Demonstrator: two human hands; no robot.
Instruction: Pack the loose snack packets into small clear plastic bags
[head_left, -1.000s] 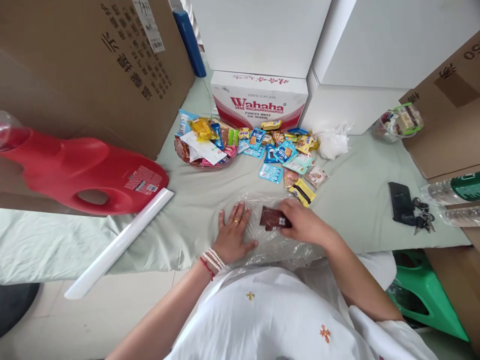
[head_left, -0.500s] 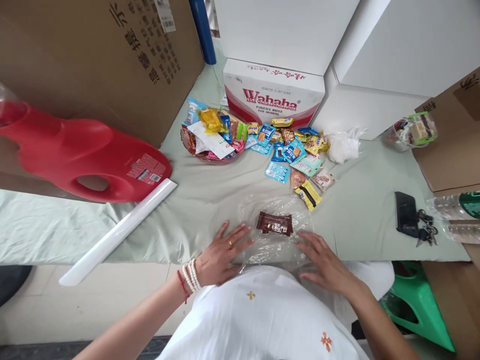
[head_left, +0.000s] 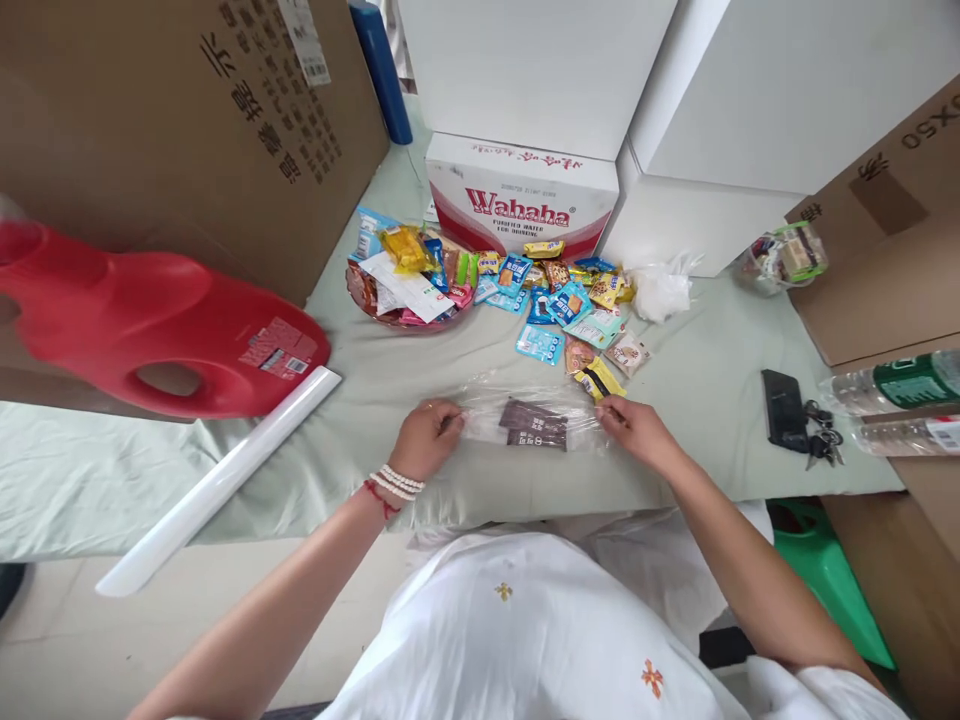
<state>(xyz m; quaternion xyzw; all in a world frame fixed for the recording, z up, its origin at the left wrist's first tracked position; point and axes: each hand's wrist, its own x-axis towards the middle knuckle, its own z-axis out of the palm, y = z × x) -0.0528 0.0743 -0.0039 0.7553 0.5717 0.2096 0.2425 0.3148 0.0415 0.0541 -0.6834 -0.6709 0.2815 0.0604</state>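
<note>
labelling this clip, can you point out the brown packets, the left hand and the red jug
brown packets point(head_left: 537, 433): head view, on the nearer one's printed side
left hand point(head_left: 425, 440): head view, on its back
red jug point(head_left: 161, 305): head view, on its body above the handle opening

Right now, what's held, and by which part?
Clear plastic film, pinched near its left edge by the left hand and near its right edge by the right hand.

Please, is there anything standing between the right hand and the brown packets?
Yes, clear plastic film: it covers the brown packets. The right hand pinches its right side, the left hand its left. I see nothing else between.
</note>
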